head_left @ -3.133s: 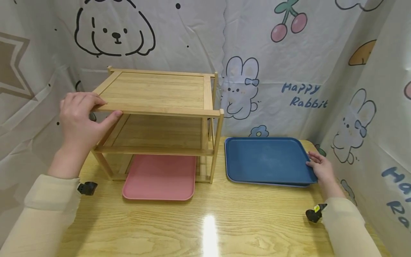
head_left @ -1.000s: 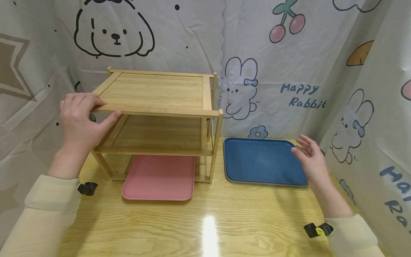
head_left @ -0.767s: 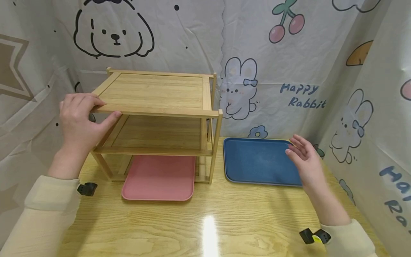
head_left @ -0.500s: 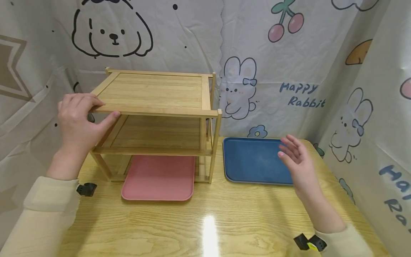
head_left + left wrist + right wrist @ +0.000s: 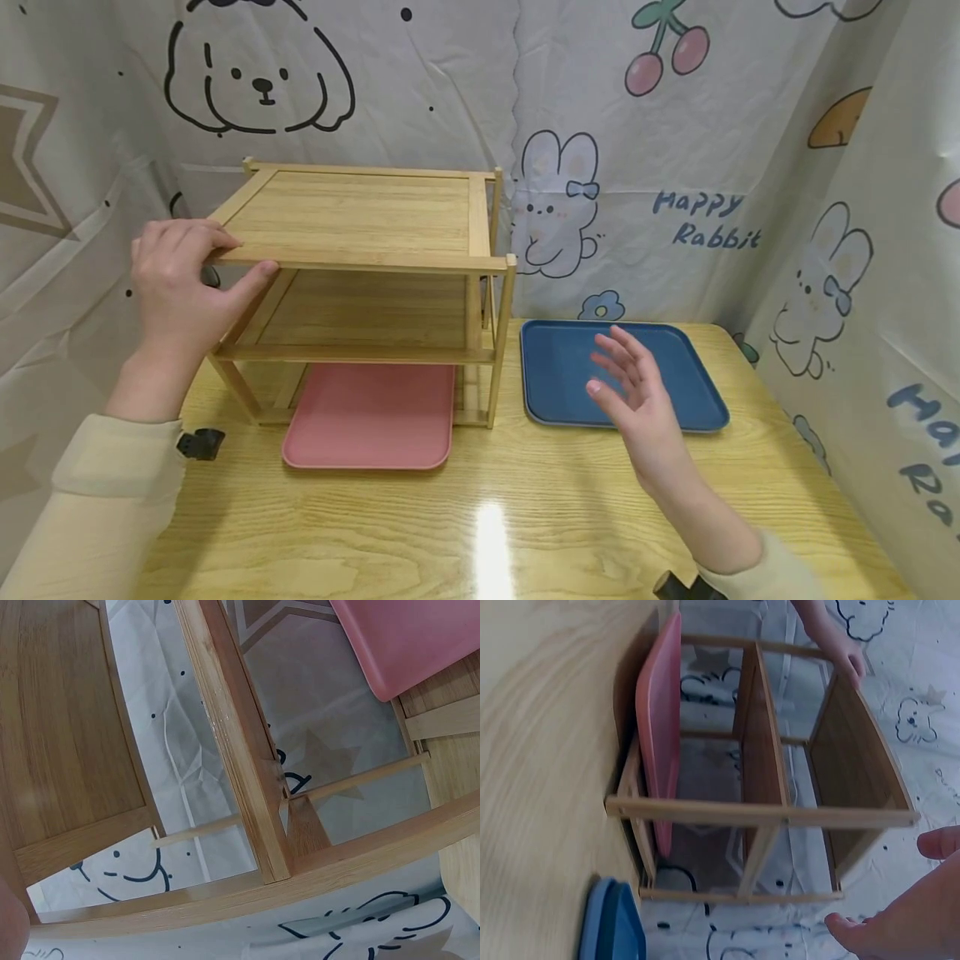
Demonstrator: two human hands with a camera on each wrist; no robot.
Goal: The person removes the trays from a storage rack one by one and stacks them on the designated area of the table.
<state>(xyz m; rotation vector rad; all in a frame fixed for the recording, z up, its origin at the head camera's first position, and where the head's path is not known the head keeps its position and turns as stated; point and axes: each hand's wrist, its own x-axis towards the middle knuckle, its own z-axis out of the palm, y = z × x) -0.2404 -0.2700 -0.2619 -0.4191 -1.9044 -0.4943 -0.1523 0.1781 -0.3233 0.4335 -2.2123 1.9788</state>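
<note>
At the left stands a three-tier bamboo shelf rack (image 5: pixel 360 212). My left hand (image 5: pixel 176 275) grips the front left of its top shelf, fingers over the board and thumb at the front rail. A pink tray (image 5: pixel 367 417) lies on the bottom tier, its front sticking out over the table. Right of the rack, a blue tray (image 5: pixel 562 367) lies flat; the right wrist view shows a lighter blue tray (image 5: pixel 594 922) beneath it. Holding nothing, my right hand (image 5: pixel 637 392) hovers before the blue tray with fingers loosely spread, hiding part of it.
The wooden table (image 5: pixel 375 533) stretches in front of the rack and trays. Printed white cloth (image 5: pixel 450 75) hangs behind and along both sides. The rack's middle shelf (image 5: pixel 367 312) lies between the top board and the pink tray.
My right hand has let go of the blue tray's right edge, lifted, and moved left across its front. The blue tray now lies evenly on the stack. My left hand stays on the rack.
</note>
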